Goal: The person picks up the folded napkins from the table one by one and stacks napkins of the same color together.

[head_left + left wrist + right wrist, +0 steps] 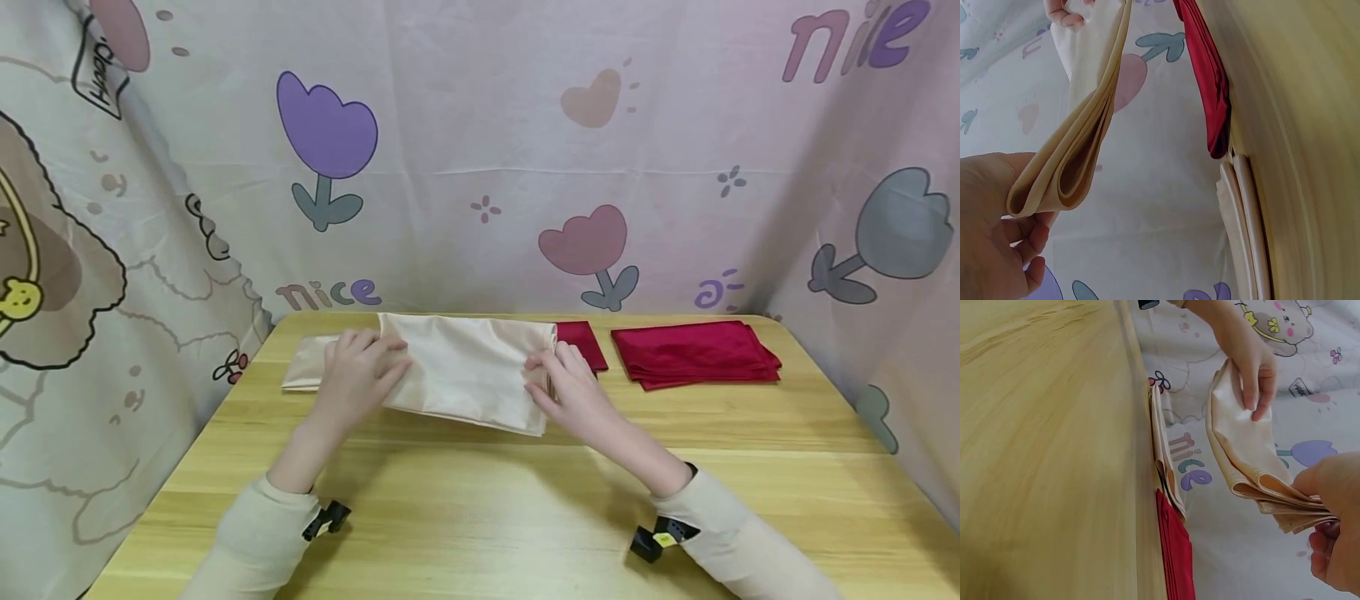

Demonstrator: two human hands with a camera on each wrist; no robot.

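Note:
A folded cream satin cloth [465, 367] is held up off the table between both hands, its layers looped at the edge in the left wrist view. My left hand [352, 375] grips its left end, with the thumb on the near face and fingers behind. At the other end my right hand [573, 392] pinches the stacked layers [1291, 509]. Behind the left hand lies another folded cream cloth [303, 367], partly covered. A folded red cloth [581, 342] shows at the back middle, mostly hidden by the lifted cloth.
A second folded red cloth [693, 354] lies at the back right of the wooden table [480, 517]. Patterned curtains [465, 125] hang close behind the table and along its sides. Small black devices [663, 537] are strapped to both wrists.

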